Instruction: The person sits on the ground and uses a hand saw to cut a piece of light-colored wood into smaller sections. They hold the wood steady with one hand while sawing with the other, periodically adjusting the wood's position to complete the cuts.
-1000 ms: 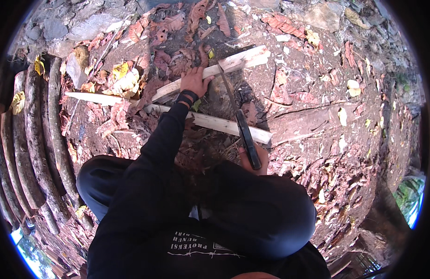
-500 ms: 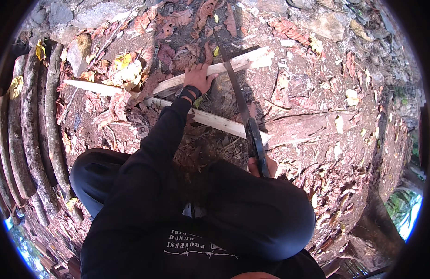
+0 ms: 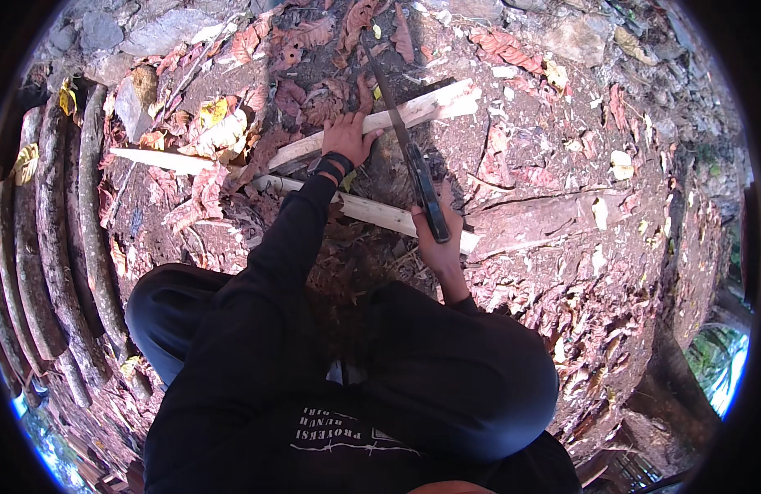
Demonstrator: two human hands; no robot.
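Note:
A pale split piece of wood [image 3: 426, 107] lies aslant on the ground in front of me. My left hand [image 3: 344, 137] is closed over its left part, pressing it down. My right hand [image 3: 440, 235] grips the dark handle of a saw [image 3: 392, 105] with a long narrow blade. The blade crosses the wood to the right of my left hand, its tip pointing away past the far edge. Whether the teeth have cut in cannot be made out. Nearer to me, a second pale strip of wood [image 3: 372, 212] passes under the right hand.
Several long round poles [image 3: 61, 239] lie side by side at the left. A pointed pale stick [image 3: 162, 159] rests among dry leaves [image 3: 224, 136]. Stones [image 3: 170, 31] line the far edge. My bent knees [image 3: 479, 370] are close below the wood.
My right hand has pushed the saw away from me, so its handle now sits above the nearer strip and its tip reaches farther. My left hand has stayed on the wood.

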